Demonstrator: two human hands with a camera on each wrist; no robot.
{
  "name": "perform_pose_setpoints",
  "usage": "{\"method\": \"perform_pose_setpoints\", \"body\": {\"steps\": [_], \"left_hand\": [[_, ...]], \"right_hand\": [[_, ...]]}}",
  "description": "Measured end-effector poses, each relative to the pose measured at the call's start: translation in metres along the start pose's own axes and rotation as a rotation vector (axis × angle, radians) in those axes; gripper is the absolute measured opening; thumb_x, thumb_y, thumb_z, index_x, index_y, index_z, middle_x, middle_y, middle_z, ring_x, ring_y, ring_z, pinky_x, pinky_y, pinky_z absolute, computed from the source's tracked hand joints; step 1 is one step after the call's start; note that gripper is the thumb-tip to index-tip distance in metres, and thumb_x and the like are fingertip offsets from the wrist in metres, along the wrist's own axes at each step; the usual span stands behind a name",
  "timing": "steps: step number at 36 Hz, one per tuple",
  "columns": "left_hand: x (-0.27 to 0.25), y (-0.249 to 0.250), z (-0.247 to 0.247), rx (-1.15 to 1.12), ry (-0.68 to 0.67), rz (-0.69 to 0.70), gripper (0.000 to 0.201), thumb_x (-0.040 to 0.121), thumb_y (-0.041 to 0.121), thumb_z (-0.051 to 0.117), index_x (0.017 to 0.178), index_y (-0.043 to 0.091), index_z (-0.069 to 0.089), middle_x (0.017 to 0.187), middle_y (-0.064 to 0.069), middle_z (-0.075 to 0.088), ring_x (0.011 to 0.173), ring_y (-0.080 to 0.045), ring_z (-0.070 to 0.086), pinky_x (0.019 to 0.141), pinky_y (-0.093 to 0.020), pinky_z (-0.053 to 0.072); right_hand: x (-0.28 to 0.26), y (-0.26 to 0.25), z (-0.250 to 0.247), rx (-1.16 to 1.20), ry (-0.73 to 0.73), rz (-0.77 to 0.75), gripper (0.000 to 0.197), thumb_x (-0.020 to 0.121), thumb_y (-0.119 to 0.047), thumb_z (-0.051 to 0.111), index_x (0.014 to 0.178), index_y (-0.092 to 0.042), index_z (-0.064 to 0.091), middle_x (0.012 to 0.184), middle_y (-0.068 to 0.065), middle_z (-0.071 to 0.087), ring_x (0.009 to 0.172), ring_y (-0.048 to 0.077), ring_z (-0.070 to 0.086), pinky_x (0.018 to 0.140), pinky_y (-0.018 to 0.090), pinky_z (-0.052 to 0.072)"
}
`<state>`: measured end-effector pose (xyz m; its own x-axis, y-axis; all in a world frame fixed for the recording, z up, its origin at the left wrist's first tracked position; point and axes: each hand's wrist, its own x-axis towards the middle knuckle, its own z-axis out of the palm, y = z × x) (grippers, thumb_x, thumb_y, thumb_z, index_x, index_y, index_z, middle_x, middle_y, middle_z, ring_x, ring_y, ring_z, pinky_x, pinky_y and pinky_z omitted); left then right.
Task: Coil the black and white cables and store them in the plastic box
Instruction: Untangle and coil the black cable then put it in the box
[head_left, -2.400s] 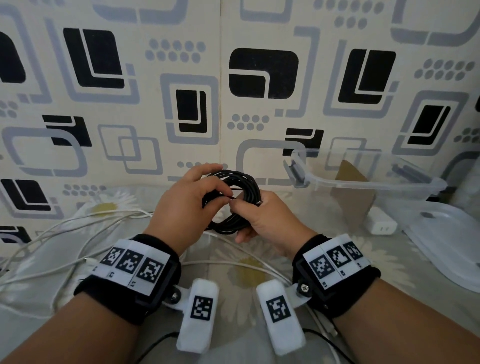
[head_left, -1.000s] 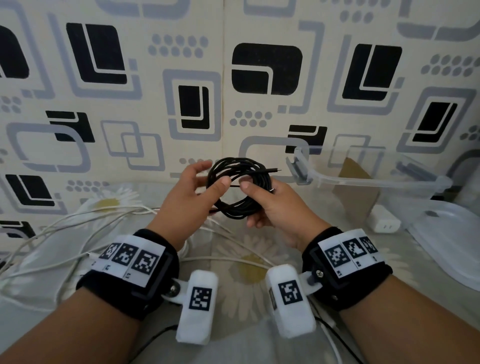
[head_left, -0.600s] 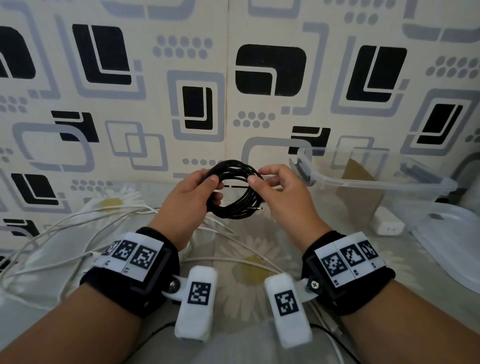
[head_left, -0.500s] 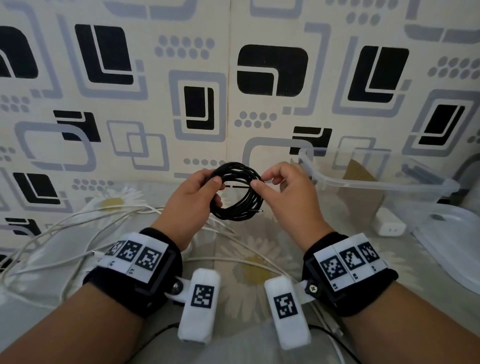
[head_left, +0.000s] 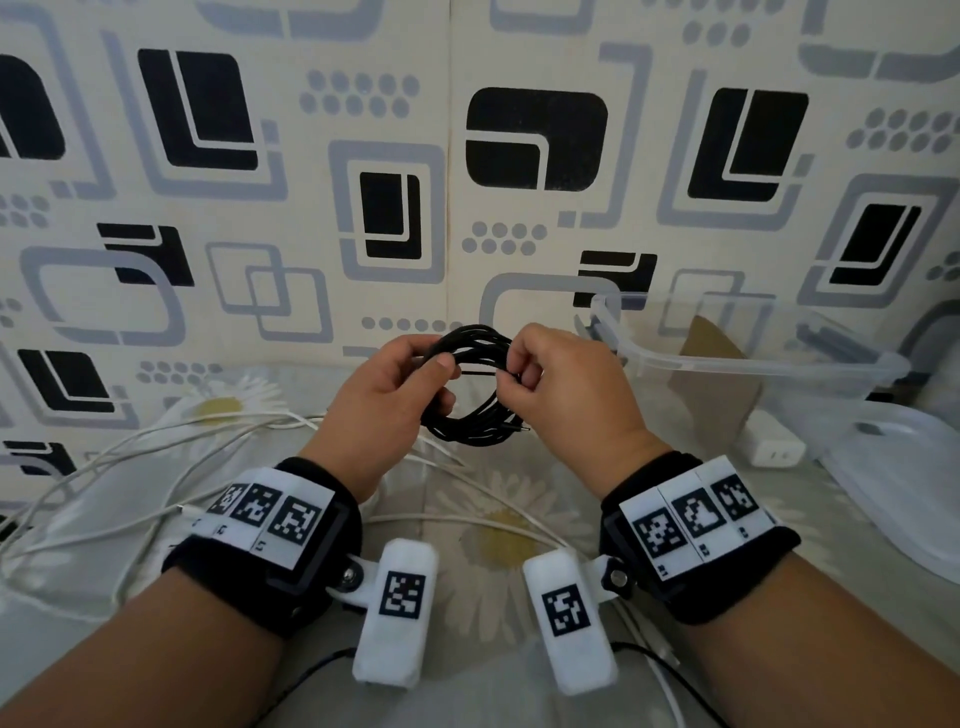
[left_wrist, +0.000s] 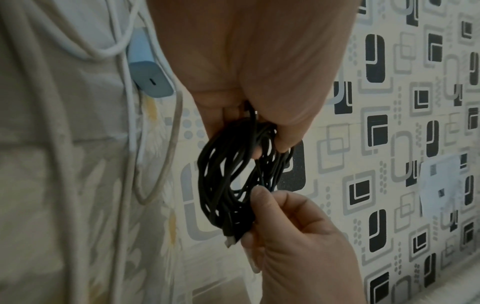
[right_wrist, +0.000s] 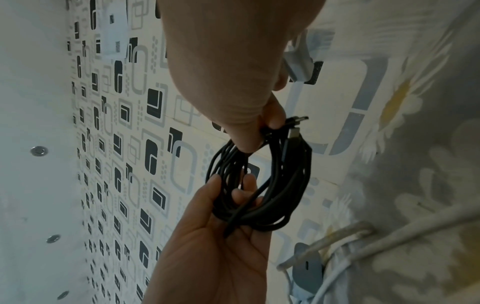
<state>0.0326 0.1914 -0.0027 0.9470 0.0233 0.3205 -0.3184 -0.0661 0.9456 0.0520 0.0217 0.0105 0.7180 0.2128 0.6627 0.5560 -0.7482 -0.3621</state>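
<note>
The black cable (head_left: 475, 387), wound into a coil of several loops, is held in the air at centre frame in the head view, above the bedsheet (head_left: 519, 691) and just left of the box (head_left: 748, 364). The left hand (head_left: 384, 400) grips the coil's left side, thumb on top and fingers curled through the loops. The right hand (head_left: 566, 387) pinches strands on the coil's right side between thumb and forefinger. The head view shows one metal plug tip projecting at the coil's lower right. The right wrist view shows more: two connector ends (right_wrist: 296, 127) lying together by the right fingertips at the coil's upper edge, and the left fingers (right_wrist: 246, 185) threaded through the loops. The left wrist view shows a plug (left_wrist: 230, 239) at the coil's lower end against the right hand (left_wrist: 298, 236). The white cable (head_left: 156, 467) lies loose and uncoiled across the sheet at lower left of the head view, some strands running under both wrists. The box, clear plastic and open, stands at right centre with a brown card (head_left: 711, 384) inside; a white charger (head_left: 776, 441) lies in front of it and the lid (head_left: 904, 483) at the far right edge. Only the wrist views show a blue charger (left_wrist: 148, 67) among the white strands.
</note>
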Motion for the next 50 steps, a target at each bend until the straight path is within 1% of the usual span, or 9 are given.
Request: {"method": "perform_pose_setpoints", "body": {"steps": [10, 14, 18, 23, 27, 30, 37, 42, 50], "left_hand": [[0.002, 0.001, 0.000, -0.052, 0.029, -0.004, 0.019, 0.097, 0.021, 0.054, 0.112, 0.019, 0.066, 0.094, -0.003, 0.072, 0.073, -0.013, 0.057, 0.080, -0.032, 0.053], [0.004, 0.002, -0.001, -0.045, 0.037, 0.039, 0.018, 0.098, 0.021, 0.053, 0.110, 0.020, 0.066, 0.092, -0.001, 0.071, 0.075, -0.013, 0.059, 0.082, -0.034, 0.053], [0.005, 0.001, -0.004, -0.159, 0.035, -0.005, 0.017, 0.098, 0.015, 0.052, 0.105, 0.017, 0.067, 0.087, -0.002, 0.069, 0.080, -0.013, 0.061, 0.084, -0.032, 0.051], [0.008, 0.005, -0.005, -0.287, 0.005, -0.057, 0.017, 0.099, 0.011, 0.050, 0.107, 0.009, 0.065, 0.091, -0.007, 0.066, 0.085, -0.017, 0.060, 0.080, -0.030, 0.048], [0.009, 0.012, -0.003, -0.351, -0.007, -0.078, 0.019, 0.098, 0.011, 0.050, 0.113, 0.006, 0.062, 0.093, -0.007, 0.068, 0.085, -0.015, 0.064, 0.075, -0.027, 0.051], [0.009, 0.022, 0.000, -0.391, -0.018, -0.086, 0.023, 0.098, 0.010, 0.049, 0.117, 0.003, 0.059, 0.095, -0.010, 0.066, 0.083, -0.015, 0.064, 0.072, -0.024, 0.052], [0.015, 0.049, 0.014, -0.380, -0.018, -0.114, 0.016, 0.097, 0.013, 0.053, 0.106, 0.008, 0.064, 0.087, -0.005, 0.067, 0.080, -0.012, 0.066, 0.070, -0.024, 0.053], [0.024, 0.074, 0.028, -0.400, -0.033, -0.126, 0.019, 0.098, 0.013, 0.053, 0.111, 0.004, 0.063, 0.086, -0.007, 0.066, 0.079, -0.013, 0.065, 0.072, -0.026, 0.054], [0.040, 0.110, 0.057, -0.446, -0.088, -0.133, 0.014, 0.097, 0.012, 0.054, 0.107, 0.006, 0.061, 0.086, -0.005, 0.064, 0.079, -0.013, 0.065, 0.081, -0.029, 0.052]], "right_hand": [[-0.002, 0.004, 0.003, 0.339, 0.148, 0.144, 0.014, 0.085, -0.015, 0.066, 0.078, -0.009, 0.057, 0.061, 0.004, 0.058, 0.053, 0.023, 0.063, 0.057, 0.044, 0.054], [0.000, 0.003, 0.001, 0.472, 0.185, 0.203, 0.013, 0.088, -0.013, 0.066, 0.079, -0.010, 0.057, 0.063, -0.001, 0.056, 0.049, 0.015, 0.064, 0.054, 0.032, 0.054], [0.001, 0.001, -0.001, 0.645, 0.093, 0.287, 0.011, 0.090, -0.011, 0.065, 0.084, -0.012, 0.056, 0.070, 0.001, 0.057, 0.053, 0.014, 0.067, 0.052, 0.027, 0.053], [0.009, 0.001, -0.005, 0.847, 0.008, 0.397, 0.018, 0.089, -0.009, 0.066, 0.104, -0.011, 0.056, 0.081, 0.007, 0.050, 0.053, 0.013, 0.065, 0.050, 0.021, 0.049], [0.015, 0.006, -0.013, 0.804, -0.016, 0.427, 0.027, 0.086, -0.015, 0.071, 0.111, -0.014, 0.063, 0.072, 0.003, 0.044, 0.045, 0.008, 0.051, 0.048, 0.021, 0.043], [0.020, 0.008, -0.025, 0.815, -0.045, 0.442, 0.024, 0.083, -0.018, 0.074, 0.106, -0.016, 0.068, 0.061, -0.003, 0.043, 0.045, 0.008, 0.039, 0.049, 0.023, 0.036], [0.029, 0.008, -0.067, 0.839, -0.107, 0.444, 0.019, 0.081, -0.019, 0.074, 0.100, -0.017, 0.070, 0.068, 0.002, 0.052, 0.047, 0.007, 0.046, 0.049, 0.022, 0.039], [0.042, 0.010, -0.098, 0.799, -0.142, 0.437, 0.017, 0.081, -0.011, 0.075, 0.097, -0.011, 0.069, 0.077, 0.009, 0.063, 0.050, 0.008, 0.055, 0.046, 0.021, 0.041], [0.061, 0.010, -0.141, 0.520, -0.177, 0.367, 0.027, 0.080, -0.030, 0.077, 0.100, -0.014, 0.067, 0.067, -0.004, 0.065, 0.049, 0.008, 0.056, 0.045, 0.017, 0.037]]}}
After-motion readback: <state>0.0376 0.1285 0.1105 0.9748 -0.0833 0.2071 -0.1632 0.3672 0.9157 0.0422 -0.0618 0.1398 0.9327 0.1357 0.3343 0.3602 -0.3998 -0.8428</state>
